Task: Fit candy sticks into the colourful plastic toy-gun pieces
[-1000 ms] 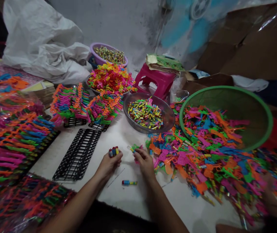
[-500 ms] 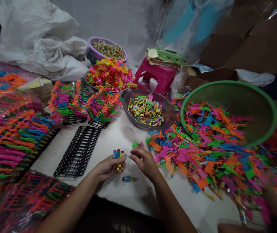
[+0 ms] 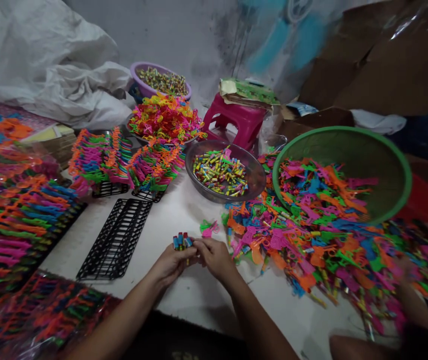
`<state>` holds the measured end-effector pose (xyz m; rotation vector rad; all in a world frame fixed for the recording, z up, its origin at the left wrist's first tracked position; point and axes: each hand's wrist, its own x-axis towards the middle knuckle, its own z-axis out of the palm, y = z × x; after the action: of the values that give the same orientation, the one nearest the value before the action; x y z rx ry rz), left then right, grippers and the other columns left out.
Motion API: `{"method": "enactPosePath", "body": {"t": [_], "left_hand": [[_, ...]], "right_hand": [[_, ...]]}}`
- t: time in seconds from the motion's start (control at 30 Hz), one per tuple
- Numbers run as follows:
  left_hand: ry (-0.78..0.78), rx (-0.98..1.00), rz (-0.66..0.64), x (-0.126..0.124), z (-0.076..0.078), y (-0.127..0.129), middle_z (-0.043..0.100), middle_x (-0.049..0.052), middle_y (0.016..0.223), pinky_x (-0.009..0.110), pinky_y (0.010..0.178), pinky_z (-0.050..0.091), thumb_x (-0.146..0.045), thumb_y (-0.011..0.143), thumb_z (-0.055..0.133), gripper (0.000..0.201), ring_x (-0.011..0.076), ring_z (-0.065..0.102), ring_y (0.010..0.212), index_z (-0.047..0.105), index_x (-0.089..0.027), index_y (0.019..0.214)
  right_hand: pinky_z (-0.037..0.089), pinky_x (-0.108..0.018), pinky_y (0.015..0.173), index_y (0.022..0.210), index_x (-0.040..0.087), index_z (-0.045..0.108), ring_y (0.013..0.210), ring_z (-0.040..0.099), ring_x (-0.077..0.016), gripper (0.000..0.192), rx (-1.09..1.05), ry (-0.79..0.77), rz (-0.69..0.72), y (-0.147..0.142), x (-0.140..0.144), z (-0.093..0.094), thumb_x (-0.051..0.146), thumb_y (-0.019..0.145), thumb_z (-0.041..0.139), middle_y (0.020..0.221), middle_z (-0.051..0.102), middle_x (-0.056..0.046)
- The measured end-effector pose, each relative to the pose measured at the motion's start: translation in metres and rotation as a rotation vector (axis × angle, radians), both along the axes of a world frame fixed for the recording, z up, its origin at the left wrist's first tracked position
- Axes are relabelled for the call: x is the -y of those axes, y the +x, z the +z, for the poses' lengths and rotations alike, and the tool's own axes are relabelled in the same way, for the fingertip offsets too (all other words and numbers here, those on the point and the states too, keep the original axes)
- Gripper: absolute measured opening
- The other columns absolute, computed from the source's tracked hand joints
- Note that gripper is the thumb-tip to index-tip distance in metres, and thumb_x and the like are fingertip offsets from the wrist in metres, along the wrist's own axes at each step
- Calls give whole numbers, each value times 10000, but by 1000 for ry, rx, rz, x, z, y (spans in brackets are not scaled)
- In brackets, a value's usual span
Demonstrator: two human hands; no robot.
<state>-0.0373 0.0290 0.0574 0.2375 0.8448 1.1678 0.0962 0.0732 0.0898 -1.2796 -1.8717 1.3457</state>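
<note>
Several small tubes (image 3: 180, 241) with blue, red and yellow wraps stand in a bunch in my left hand (image 3: 172, 262), its fingers closed around them. My right hand (image 3: 216, 257) meets it from the right, with thumb and fingers pinched at the rightmost tube of the bunch. The lower ends of the tubes are mostly hidden by my fingers. A small pink and green plastic piece (image 3: 208, 228) lies on the white tabletop (image 3: 183, 305) just beyond my hands. To the left is a black plastic rack (image 3: 116, 240) with slots.
A grey bowl (image 3: 225, 195) of similar tubes stands ahead. On the right, a green basket (image 3: 397, 200) lies behind a spread heap of colourful plastic pieces (image 3: 296, 245). Filled racks (image 3: 22, 215) stand left. Another person's arm (image 3: 416, 305) reaches in at the right.
The single tube that lay on the table below my hands is gone from there. My right hand has moved in against my left hand and the bunch. The view has shifted slightly.
</note>
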Motion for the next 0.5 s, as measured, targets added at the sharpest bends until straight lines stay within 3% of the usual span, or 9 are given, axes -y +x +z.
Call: {"method": "enactPosePath", "body": {"t": [0.13, 0.27, 0.37, 0.5], "left_hand": [[-59, -190, 168, -1, -1, -2, 562, -33, 592, 125, 365, 355, -191, 552, 752, 433, 76, 551, 502, 555, -151, 935], [52, -368, 164, 0, 0, -5, 518, -51, 549, 128, 294, 226, -288, 591, 721, 492, 56, 463, 399, 522, -150, 1018], [102, -425, 140, 1, -1, -4, 482, -68, 488, 138, 304, 219, -313, 615, 697, 426, 37, 394, 345, 550, -137, 974], [97, -406, 118, 4, 2, -3, 472, -80, 465, 142, 317, 245, -303, 604, 704, 421, 27, 372, 325, 557, -132, 960]], "right_hand": [[376, -239, 522, 648, 192, 616, 576, 529, -145, 304, 243, 229, -275, 6, -13, -8, 410, 789, 457, 632, 601, -33], [377, -269, 618, 741, 192, 589, 740, 526, -189, 178, 430, 284, -378, 7, -24, -33, 347, 659, 618, 784, 598, -61], [375, -261, 586, 683, 192, 518, 651, 499, -158, 207, 240, 162, -347, 3, -25, -42, 364, 642, 626, 672, 541, -11], [352, -219, 500, 649, 192, 442, 510, 405, -92, 277, -216, -17, -381, -2, -15, -31, 388, 630, 639, 556, 416, 62]]}}
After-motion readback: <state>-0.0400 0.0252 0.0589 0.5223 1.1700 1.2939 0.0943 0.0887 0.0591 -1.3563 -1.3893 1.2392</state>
